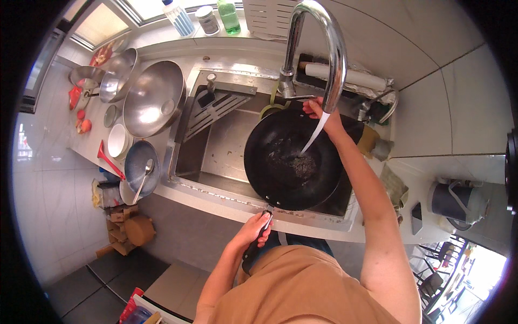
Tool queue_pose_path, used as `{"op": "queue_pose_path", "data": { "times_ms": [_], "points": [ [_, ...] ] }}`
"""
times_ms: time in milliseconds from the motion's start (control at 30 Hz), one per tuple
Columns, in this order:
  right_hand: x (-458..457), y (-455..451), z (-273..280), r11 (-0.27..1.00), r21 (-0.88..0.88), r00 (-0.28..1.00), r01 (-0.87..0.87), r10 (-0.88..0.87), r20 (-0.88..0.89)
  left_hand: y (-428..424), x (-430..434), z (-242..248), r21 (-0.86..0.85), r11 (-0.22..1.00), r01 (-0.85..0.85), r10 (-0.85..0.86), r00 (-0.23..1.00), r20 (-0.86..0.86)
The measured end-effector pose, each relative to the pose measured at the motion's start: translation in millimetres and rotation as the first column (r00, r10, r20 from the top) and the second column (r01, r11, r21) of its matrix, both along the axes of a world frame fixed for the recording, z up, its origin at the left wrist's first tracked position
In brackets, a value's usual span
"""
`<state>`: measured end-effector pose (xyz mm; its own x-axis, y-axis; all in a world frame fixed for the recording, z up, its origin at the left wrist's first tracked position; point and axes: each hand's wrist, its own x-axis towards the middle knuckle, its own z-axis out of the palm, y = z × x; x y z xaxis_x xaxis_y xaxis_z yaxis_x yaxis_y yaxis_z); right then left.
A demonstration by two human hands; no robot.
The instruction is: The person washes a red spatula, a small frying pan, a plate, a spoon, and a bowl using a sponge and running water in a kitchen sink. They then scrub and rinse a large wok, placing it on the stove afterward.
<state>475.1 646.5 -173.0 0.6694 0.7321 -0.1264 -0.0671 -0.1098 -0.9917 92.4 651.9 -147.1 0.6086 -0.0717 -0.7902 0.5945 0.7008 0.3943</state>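
Over the right part of the stainless steel sink [226, 150] lies a black wok [275, 162], held by its handle [253, 248] in my left hand [255, 230]. Water runs from the chrome faucet [338, 52] into the wok, where it bubbles. My right hand [321, 111] is at the end of the faucet's lever [304, 97], just behind the falling water; its fingers are bent at the lever, and their exact hold is partly hidden. A slotted steel corner rack [220, 109] spans the sink's back left corner.
Left of the sink stand a large steel bowl [149, 101], a white bowl [118, 139] and a blue bowl [135, 168] with a spoon [143, 180]. Bottles [228, 18] line the sill. A phone [417, 218] and a kettle [451, 202] are at right.
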Motion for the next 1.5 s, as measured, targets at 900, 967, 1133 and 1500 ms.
{"op": "queue_pose_path", "data": {
  "times_ms": [900,967,1133,1500],
  "points": [
    [-186,-81,-49,0.832,-0.413,0.892,-0.371,0.443,0.09,-4,-4,-11,0.018,0.999,-0.049,0.048,0.997,0.061],
    [-191,-89,-47,0.797,-0.473,0.869,-0.376,0.481,0.12,-2,-5,-12,0.014,0.998,-0.062,0.061,0.996,0.069],
    [-103,-130,-8,0.523,-0.801,0.465,-0.29,0.809,0.36,-3,-8,-13,0.01,0.996,-0.084,0.083,0.994,0.078],
    [-116,-130,-21,0.555,-0.804,0.423,-0.211,0.794,0.437,-5,-8,-16,-0.026,0.994,-0.108,0.11,0.989,0.099]
  ]
}}
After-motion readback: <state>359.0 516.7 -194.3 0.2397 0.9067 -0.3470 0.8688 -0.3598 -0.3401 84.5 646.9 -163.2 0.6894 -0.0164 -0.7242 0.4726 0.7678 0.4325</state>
